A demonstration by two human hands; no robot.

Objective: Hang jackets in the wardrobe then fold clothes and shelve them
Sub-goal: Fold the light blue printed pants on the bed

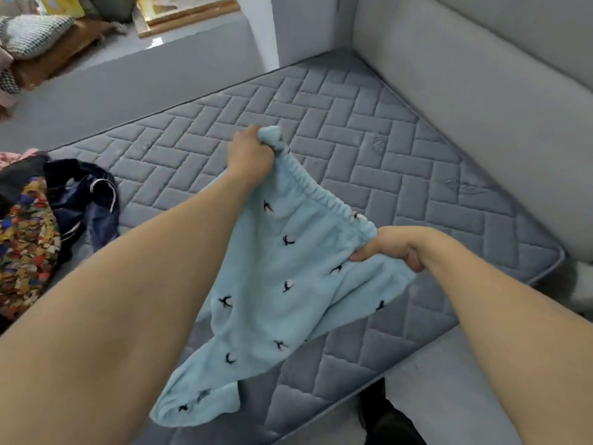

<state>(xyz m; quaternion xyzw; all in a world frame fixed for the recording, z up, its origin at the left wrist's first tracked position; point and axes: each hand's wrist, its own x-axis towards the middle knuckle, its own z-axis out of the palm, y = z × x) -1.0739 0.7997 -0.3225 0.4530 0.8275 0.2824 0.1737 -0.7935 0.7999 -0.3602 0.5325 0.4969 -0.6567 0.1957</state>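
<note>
A pair of light blue fleece trousers [272, 284] printed with small dark birds hangs above the grey quilted mattress [369, 139]. My left hand [248, 152] grips the far end of the elastic waistband. My right hand [394, 248] grips the near end of the same waistband. The waistband is stretched between both hands, and the legs droop toward the mattress's near edge.
A heap of clothes lies at the left: a multicoloured patterned garment [25, 245] and a dark navy garment with white stripes [86, 200]. A grey padded headboard [481, 91] runs along the right. More clothes and cushions [32, 33] sit at the back left.
</note>
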